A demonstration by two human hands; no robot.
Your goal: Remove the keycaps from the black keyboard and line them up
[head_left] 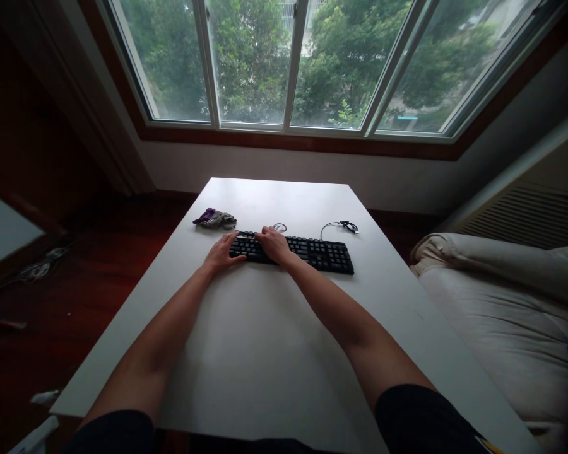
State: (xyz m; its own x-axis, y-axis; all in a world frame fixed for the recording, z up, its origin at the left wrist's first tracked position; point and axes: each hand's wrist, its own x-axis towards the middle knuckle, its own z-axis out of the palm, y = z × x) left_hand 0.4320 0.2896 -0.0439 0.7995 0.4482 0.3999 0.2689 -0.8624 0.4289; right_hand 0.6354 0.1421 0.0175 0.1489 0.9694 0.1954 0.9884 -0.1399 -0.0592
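Note:
A black keyboard (pixel 329 255) lies across the white table, its long side facing me. My left hand (pixel 221 253) grips its left end, with the thumb along the front edge and the fingers reaching to the back corner. Over the left part of the keys, my right hand (pixel 273 244) is closed with its fingers curled down. A small pale strip shows by its fingertips, too small to name; whatever the fingers hold is hidden. Just behind that hand lies a thin wire loop (pixel 280 227). The keyboard's dark cable (pixel 348 226) lies bundled behind its right half.
A crumpled grey and purple cloth or glove (pixel 215 218) sits on the white table (pixel 265 340), left of the keyboard. A pale padded sofa (pixel 497 315) stands along the right side. Beyond the table's far edge is a wall with a wide window (pixel 288 69).

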